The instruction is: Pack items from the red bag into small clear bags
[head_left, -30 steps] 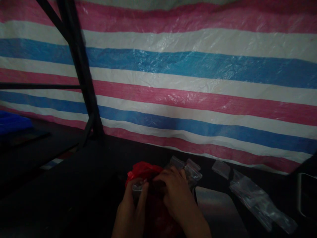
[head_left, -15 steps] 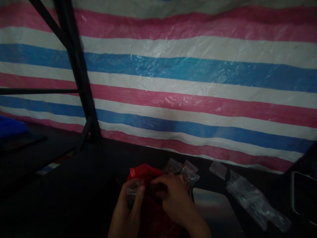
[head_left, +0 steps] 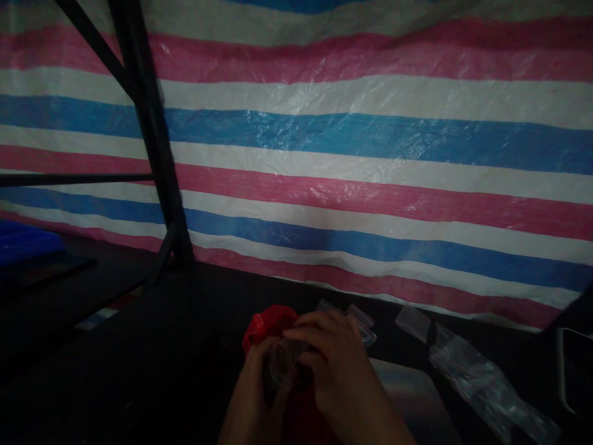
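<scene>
Here we are at the red plastic bag (head_left: 269,324), lying on the dark tabletop (head_left: 222,281) directly beneath the action, its bright crumpled edge showing beyond the hands and a dim red stretch between the wrists. Over it, the left hand (head_left: 250,380) has a small clear bag (head_left: 281,361) gripped between thumb and fingers, the round mouth facing up; a grip like that, I'd judge, keeps the thin film from folding shut. Across from it, also above the red plastic bag, comes the right hand (head_left: 340,361), fingers curled down close to that mouth, well placed to work at the opening; the light is poor here, and I cannot tell whether those fingertips pinch anything. Just beyond the red plastic bag, to its right, a few small clear packets (head_left: 364,316) lie together, partly hidden by the right hand. Right of the red plastic bag sits a flat silvery panel (head_left: 412,395), its near part running out of view, and farther right a spread of flat clear bags (head_left: 482,377), laid loosely over one another, which looks handy for right-hand reach. Farthest right of the red plastic bag, at the edge, a pale-rimmed dark device (head_left: 577,371) lies out of the way.
</scene>
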The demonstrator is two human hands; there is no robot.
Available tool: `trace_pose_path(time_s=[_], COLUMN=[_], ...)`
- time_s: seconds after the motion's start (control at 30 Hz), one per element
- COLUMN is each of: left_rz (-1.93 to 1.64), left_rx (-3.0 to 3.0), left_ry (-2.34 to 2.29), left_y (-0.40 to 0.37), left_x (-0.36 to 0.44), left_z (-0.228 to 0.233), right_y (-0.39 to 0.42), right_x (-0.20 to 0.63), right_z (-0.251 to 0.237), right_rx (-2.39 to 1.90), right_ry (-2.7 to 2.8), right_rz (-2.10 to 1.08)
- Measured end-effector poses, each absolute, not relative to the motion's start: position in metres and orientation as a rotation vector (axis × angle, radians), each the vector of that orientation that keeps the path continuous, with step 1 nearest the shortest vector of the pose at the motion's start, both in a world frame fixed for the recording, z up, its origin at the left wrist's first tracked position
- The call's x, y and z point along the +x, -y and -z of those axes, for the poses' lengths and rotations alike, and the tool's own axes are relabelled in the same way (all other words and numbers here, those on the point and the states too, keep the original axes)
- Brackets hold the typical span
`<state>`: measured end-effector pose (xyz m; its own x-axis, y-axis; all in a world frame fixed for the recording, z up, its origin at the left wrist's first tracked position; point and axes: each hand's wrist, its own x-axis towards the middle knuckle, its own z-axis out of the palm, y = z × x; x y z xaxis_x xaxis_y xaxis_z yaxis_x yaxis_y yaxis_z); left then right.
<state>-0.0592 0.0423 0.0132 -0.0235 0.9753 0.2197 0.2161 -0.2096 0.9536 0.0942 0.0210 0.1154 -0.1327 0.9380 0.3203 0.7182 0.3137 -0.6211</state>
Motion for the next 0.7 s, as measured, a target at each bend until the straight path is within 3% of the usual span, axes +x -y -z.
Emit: trace_pose_path(time_s=[0.47, 0.7], left_rz=[-1.422, -1.756], left_rx=[1.499, 1.579], left_ry=[-1.362, -1.418], left_y=[-0.047, -0.047], left_x=[-0.060, -0.068], left_z=[-0.013, -0.012], right_y=[-0.018, -0.021], right_x=[0.094, 0.100], right_z=[-0.119, -0.103], right_rx=[-1.429, -1.705], right_ry=[1.943, 1.875], right_rz=[-0.292, -0.448])
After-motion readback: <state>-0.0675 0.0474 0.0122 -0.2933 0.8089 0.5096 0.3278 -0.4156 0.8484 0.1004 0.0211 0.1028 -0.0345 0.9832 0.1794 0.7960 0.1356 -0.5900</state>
